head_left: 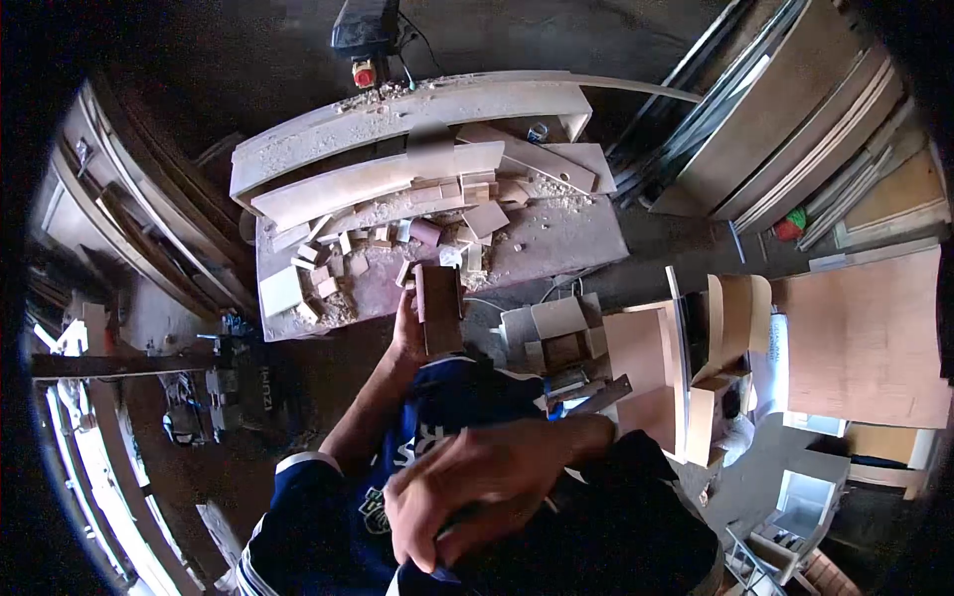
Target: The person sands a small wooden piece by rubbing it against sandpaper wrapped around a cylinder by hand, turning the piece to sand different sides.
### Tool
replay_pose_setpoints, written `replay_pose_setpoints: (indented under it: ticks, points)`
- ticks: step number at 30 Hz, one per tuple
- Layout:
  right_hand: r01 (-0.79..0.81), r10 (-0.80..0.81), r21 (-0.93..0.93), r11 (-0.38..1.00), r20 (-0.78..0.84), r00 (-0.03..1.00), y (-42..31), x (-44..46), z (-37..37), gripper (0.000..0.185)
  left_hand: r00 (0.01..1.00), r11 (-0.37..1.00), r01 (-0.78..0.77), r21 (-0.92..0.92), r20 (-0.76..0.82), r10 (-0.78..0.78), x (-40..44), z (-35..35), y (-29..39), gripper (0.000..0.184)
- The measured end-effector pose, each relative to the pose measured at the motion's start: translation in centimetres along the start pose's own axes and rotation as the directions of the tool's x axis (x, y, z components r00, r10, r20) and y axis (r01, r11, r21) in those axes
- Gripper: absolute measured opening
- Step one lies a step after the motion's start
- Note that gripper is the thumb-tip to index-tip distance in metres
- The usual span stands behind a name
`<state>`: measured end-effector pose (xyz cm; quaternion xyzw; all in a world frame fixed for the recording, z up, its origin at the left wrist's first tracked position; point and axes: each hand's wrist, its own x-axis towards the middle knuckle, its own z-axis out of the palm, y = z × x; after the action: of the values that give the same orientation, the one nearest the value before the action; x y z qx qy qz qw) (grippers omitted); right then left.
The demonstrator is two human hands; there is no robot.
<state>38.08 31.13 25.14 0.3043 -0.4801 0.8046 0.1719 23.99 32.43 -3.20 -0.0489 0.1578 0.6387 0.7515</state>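
My left hand is closed around the side of a brown wooden piece, box-like with a raised edge along its left side. It is held up between my chest and the near edge of the workbench. Close in front of my dark shirt, my right hand is slightly blurred, with its fingers curled in and the thumb near the fingertips. Whatever is between those fingers, if anything, is hidden. Small wooden offcuts and a dull-purple block lie on the bench beyond the left hand.
Long boards and wood shavings cover the bench's far side. A machine head with a red switch stands behind it. Open cardboard boxes and a large panel are on the right. Sheets lean at the upper right.
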Motion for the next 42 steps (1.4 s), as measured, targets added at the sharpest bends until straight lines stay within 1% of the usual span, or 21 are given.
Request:
replay_pose_setpoints:
  ticks: [4, 9, 12, 13, 15, 16, 18, 19, 20, 23, 25, 28, 30, 31, 32, 34, 35, 36, 39, 40, 42]
  points:
    - [-0.051, 0.125, 0.260, 0.964, -0.275, 0.953, -1.8, 1.3, 0.3, 0.018, 0.993, 0.993, 0.110, 0.032, 0.028, -0.111, -0.3, -0.7, 0.6, 0.066]
    - [-0.016, 0.078, 0.312, 0.950, -0.185, 0.980, 0.5, 1.4, 0.5, 0.018, 0.993, 0.988, 0.115, 0.106, -0.017, -0.114, -0.8, -2.5, 0.7, 0.078]
    - [0.026, 0.049, 0.341, 0.940, -0.210, 0.976, 1.2, 1.0, 0.7, 0.017, 0.993, 0.991, 0.115, -0.062, 0.026, -0.113, -1.9, -2.4, -0.3, 0.071]
    - [0.031, 0.047, 0.353, 0.935, -0.210, 0.977, 1.4, 0.9, 0.7, 0.017, 0.978, 0.991, 0.124, -0.043, 0.176, -0.114, -2.2, -3.6, -0.6, 0.071]
    - [0.058, 0.033, 0.388, 0.920, -0.224, 0.974, 1.8, 0.7, 0.9, 0.017, 0.995, 0.995, 0.060, 0.083, 0.079, -0.067, -2.4, -5.9, -1.0, 0.071]
    - [0.066, 0.022, 0.381, 0.922, -0.222, 0.975, 1.9, 0.7, 0.8, 0.017, 0.944, 0.970, 0.217, -0.112, 0.275, -0.180, -3.8, -4.7, -0.7, 0.067]
    - [0.100, -0.011, 0.360, 0.927, -0.240, 0.971, 1.9, 0.5, 0.6, 0.017, 0.999, 1.000, -0.029, 0.009, 0.045, 0.028, -3.6, -3.9, -2.1, 0.064]
    - [0.116, -0.024, 0.353, 0.928, -0.254, 0.967, 1.9, 0.4, 0.5, 0.017, 0.998, 0.999, -0.034, -0.030, -0.048, 0.033, -4.6, -2.7, -2.4, 0.061]
    - [0.126, -0.034, 0.347, 0.929, -0.257, 0.966, 1.8, 0.3, 0.5, 0.017, 0.999, 0.995, 0.013, -0.099, 0.030, -0.010, -4.5, -4.0, -2.5, 0.061]
    - [0.143, -0.053, 0.330, 0.933, -0.266, 0.963, 1.8, -0.2, 0.7, 0.016, 0.998, 0.999, 0.049, 0.011, 0.035, -0.049, -4.7, -3.6, -2.4, 0.063]
    - [0.162, -0.074, 0.308, 0.938, -0.277, 0.958, 1.7, -0.4, 0.6, 0.016, 1.000, 0.959, 0.005, 0.283, -0.008, -0.003, -3.4, -5.2, -2.1, 0.068]
    - [0.176, -0.090, 0.297, 0.939, -0.280, 0.956, 1.5, -0.5, 0.2, 0.016, 0.986, 0.972, -0.098, 0.215, -0.114, 0.124, -3.3, -3.3, -2.8, 0.066]
    - [0.166, -0.076, 0.323, 0.932, -0.274, 0.959, 1.3, -0.4, 0.2, 0.016, 0.996, 0.921, -0.059, 0.384, -0.037, 0.080, -3.0, -3.2, -2.4, 0.068]
    - [0.146, -0.059, 0.334, 0.931, -0.259, 0.964, 1.3, -0.3, 0.2, 0.016, 0.990, 0.996, 0.065, -0.064, 0.126, -0.056, -2.6, -5.0, -2.2, 0.066]
    - [0.131, -0.044, 0.338, 0.932, -0.252, 0.967, 1.3, -0.3, 0.3, 0.015, 0.998, 0.982, 0.062, -0.176, 0.036, -0.056, -2.4, -4.9, -2.6, 0.065]
    - [0.096, -0.014, 0.351, 0.931, -0.229, 0.973, 1.4, -0.3, 0.3, 0.015, 0.983, 0.990, 0.022, -0.139, 0.185, 0.004, -2.3, -3.1, -2.9, 0.066]
    - [0.087, -0.005, 0.365, 0.927, -0.218, 0.976, 1.3, -0.2, 0.4, 0.015, 0.996, 0.989, 0.002, -0.149, 0.092, 0.012, -2.2, -3.1, -3.1, 0.067]
    - [0.072, 0.008, 0.380, 0.922, -0.205, 0.979, 1.4, -0.2, 0.5, 0.015, 0.910, 0.951, 0.220, -0.216, 0.398, -0.119, -2.3, -4.3, -2.5, 0.067]
    - [0.057, 0.020, 0.404, 0.913, -0.183, 0.983, 1.5, 0.0, 0.9, 0.015, 0.978, 0.970, 0.151, -0.192, 0.169, -0.119, -2.3, -5.2, -2.7, 0.067]
    - [0.063, 0.015, 0.409, 0.910, -0.184, 0.983, 1.6, 0.0, 1.0, 0.015, 0.993, 0.990, 0.062, -0.130, -0.096, -0.075, -2.0, -4.1, -3.0, 0.064]
    - [0.079, 0.001, 0.401, 0.913, -0.194, 0.981, 1.8, 0.1, 1.0, 0.015, 1.000, 0.998, 0.005, -0.067, -0.022, -0.007, -1.7, -4.0, -2.9, 0.061]
